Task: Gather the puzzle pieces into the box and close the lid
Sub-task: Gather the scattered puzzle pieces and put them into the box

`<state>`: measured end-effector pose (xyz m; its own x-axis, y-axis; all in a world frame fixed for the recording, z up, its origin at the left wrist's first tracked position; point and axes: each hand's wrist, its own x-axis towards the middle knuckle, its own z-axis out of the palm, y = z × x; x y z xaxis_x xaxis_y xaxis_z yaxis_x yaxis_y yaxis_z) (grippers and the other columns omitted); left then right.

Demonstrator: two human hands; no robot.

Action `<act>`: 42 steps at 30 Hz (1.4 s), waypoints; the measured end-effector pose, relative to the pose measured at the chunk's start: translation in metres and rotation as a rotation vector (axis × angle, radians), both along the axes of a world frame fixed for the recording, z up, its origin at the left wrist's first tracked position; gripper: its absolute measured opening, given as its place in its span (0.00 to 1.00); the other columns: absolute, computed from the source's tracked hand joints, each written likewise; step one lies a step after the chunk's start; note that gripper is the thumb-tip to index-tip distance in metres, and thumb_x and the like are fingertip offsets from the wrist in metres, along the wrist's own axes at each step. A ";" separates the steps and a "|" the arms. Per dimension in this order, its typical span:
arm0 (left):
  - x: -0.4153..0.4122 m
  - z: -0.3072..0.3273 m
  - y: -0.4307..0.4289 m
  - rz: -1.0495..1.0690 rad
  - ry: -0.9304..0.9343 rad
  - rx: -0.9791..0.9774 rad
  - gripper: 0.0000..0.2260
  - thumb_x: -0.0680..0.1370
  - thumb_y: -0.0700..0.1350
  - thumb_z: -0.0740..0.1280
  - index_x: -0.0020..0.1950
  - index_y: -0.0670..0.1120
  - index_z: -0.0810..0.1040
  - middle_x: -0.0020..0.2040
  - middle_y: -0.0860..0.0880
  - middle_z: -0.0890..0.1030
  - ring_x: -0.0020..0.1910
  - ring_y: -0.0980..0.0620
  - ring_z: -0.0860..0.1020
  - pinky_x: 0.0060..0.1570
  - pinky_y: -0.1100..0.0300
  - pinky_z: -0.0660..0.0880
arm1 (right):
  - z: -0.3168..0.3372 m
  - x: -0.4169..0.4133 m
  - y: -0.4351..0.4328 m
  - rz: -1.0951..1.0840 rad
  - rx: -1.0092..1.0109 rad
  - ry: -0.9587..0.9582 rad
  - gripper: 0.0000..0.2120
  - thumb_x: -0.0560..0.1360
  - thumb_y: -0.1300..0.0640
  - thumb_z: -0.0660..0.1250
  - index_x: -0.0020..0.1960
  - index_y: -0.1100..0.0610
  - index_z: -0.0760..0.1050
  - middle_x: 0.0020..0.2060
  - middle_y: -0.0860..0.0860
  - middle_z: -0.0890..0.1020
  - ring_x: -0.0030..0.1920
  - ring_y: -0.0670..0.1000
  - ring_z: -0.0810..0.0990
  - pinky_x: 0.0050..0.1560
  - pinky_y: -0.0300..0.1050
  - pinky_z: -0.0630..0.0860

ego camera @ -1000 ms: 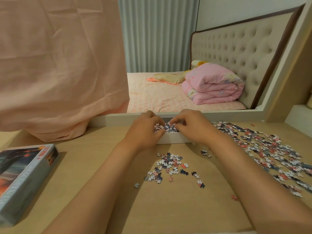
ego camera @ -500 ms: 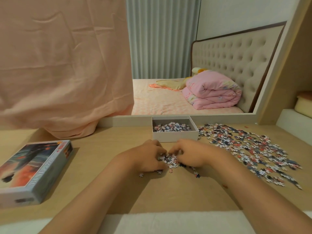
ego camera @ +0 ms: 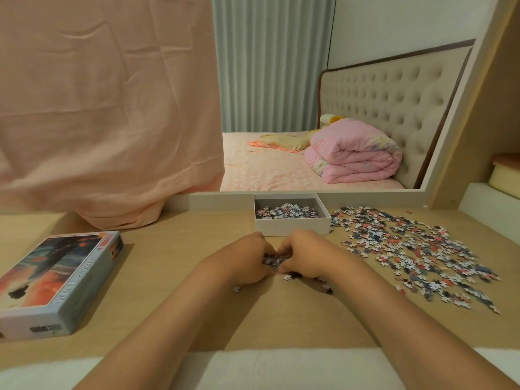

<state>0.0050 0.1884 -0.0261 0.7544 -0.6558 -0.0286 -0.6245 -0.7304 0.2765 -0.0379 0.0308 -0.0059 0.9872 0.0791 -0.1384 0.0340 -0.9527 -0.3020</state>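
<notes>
A white open box (ego camera: 292,226) stands at the back of the wooden table (ego camera: 174,266), with several puzzle pieces inside. Just in front of it, my left hand (ego camera: 247,260) and my right hand (ego camera: 304,257) are cupped together, fingers curled round a small heap of puzzle pieces (ego camera: 274,261). A few stray pieces (ego camera: 326,288) lie on the table under and beside my hands. A large spread of loose pieces (ego camera: 416,251) covers the right side of the table. The printed box lid (ego camera: 59,280) lies at the left.
A peach cloth (ego camera: 107,114) hangs over the back left of the table. Behind the box a mirror (ego camera: 309,164) shows a bed and a pink quilt. A white ledge (ego camera: 489,204) rises at the right. A pale cushion edge (ego camera: 281,364) runs along the near side.
My hands left the box, came back toward me and closed round the small pile in front of it. The pile is now bunched between my fingers.
</notes>
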 end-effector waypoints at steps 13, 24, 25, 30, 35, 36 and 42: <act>0.008 -0.005 0.000 0.210 0.229 -0.484 0.09 0.69 0.42 0.78 0.47 0.46 0.84 0.43 0.46 0.84 0.40 0.51 0.81 0.45 0.57 0.79 | -0.012 0.004 -0.011 -0.216 0.578 -0.007 0.08 0.69 0.61 0.79 0.46 0.56 0.83 0.36 0.54 0.86 0.33 0.50 0.84 0.44 0.52 0.85; 0.057 0.045 -0.027 0.211 0.236 -0.801 0.06 0.71 0.38 0.76 0.46 0.43 0.83 0.38 0.47 0.82 0.35 0.54 0.79 0.39 0.62 0.79 | 0.032 0.048 -0.036 -0.235 0.911 -0.210 0.14 0.67 0.69 0.78 0.52 0.65 0.83 0.44 0.59 0.85 0.41 0.53 0.85 0.42 0.42 0.83; 0.066 0.048 -0.031 0.209 0.184 -0.772 0.05 0.71 0.39 0.76 0.46 0.43 0.83 0.38 0.47 0.82 0.34 0.54 0.79 0.39 0.59 0.79 | 0.034 0.056 -0.039 -0.242 0.870 -0.257 0.13 0.67 0.69 0.78 0.51 0.64 0.83 0.43 0.59 0.85 0.40 0.53 0.85 0.42 0.44 0.84; 0.102 0.038 -0.041 0.187 -0.018 -0.535 0.06 0.74 0.41 0.74 0.49 0.45 0.83 0.43 0.50 0.82 0.40 0.53 0.79 0.37 0.67 0.74 | 0.027 0.090 -0.049 -0.266 0.486 -0.387 0.10 0.68 0.63 0.77 0.49 0.56 0.85 0.35 0.50 0.84 0.30 0.44 0.80 0.35 0.39 0.77; 0.107 0.016 -0.039 0.061 -0.046 -0.412 0.10 0.75 0.42 0.73 0.56 0.48 0.83 0.49 0.51 0.82 0.48 0.55 0.79 0.51 0.61 0.76 | 0.010 0.098 -0.053 -0.185 0.332 -0.387 0.12 0.72 0.56 0.76 0.54 0.55 0.84 0.41 0.47 0.82 0.42 0.47 0.80 0.45 0.39 0.72; 0.106 0.015 -0.038 0.039 -0.066 -0.425 0.09 0.75 0.42 0.73 0.55 0.49 0.83 0.49 0.52 0.83 0.48 0.56 0.79 0.51 0.62 0.76 | 0.008 0.098 -0.054 -0.175 0.320 -0.403 0.08 0.74 0.56 0.74 0.53 0.54 0.85 0.41 0.48 0.83 0.42 0.47 0.79 0.45 0.39 0.71; 0.102 0.012 -0.038 -0.011 -0.171 -0.384 0.07 0.78 0.45 0.69 0.53 0.50 0.86 0.46 0.49 0.83 0.42 0.53 0.78 0.47 0.55 0.76 | 0.004 0.096 -0.052 -0.111 0.293 -0.370 0.11 0.74 0.65 0.70 0.51 0.53 0.86 0.43 0.48 0.83 0.42 0.45 0.78 0.41 0.35 0.70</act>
